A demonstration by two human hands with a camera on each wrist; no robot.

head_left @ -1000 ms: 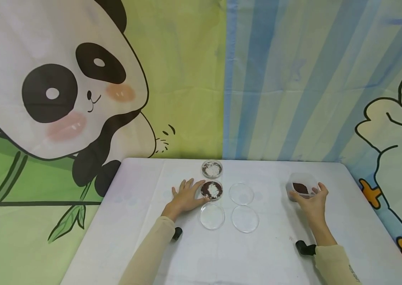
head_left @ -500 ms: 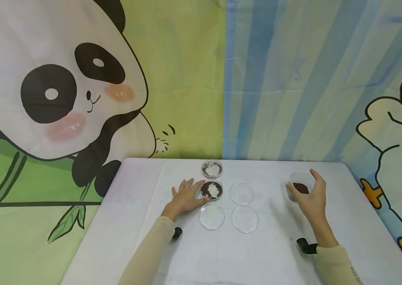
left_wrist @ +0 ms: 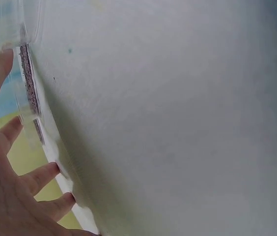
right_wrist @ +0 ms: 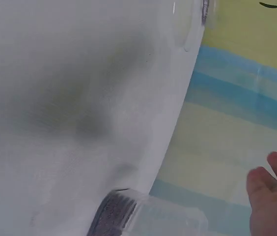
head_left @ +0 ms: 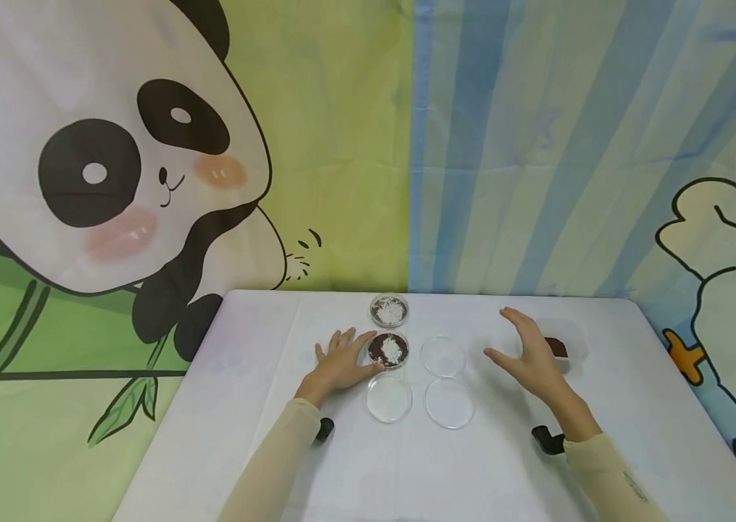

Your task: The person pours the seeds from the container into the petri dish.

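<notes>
My left hand (head_left: 338, 366) reaches in from the left and holds the rim of a petri dish (head_left: 389, 350) between thumb and index finger, its other fingers spread over the white table. Dark brown, soil-like material with white flecks heaped on it fills that dish. In the left wrist view the dish shows edge-on at the thumb tip. My right hand (head_left: 534, 362) hangs in the air left of a clear plastic tub (right_wrist: 165, 216), fingers apart and nothing in them. The tub holds dark brown material (head_left: 557, 348); in the head view the hand partly covers it.
Behind the held dish stands a second filled petri dish (head_left: 389, 310). Three clear round dishes or lids lie nearby: one in front (head_left: 389, 398), two to the right, a rear lid (head_left: 443, 357) and a front lid (head_left: 449, 404). A printed curtain (head_left: 348, 181) hangs behind the table.
My right hand has let go of the clear tub and moved left, with thumb and fingers opening. The left hand stays at its dish.
</notes>
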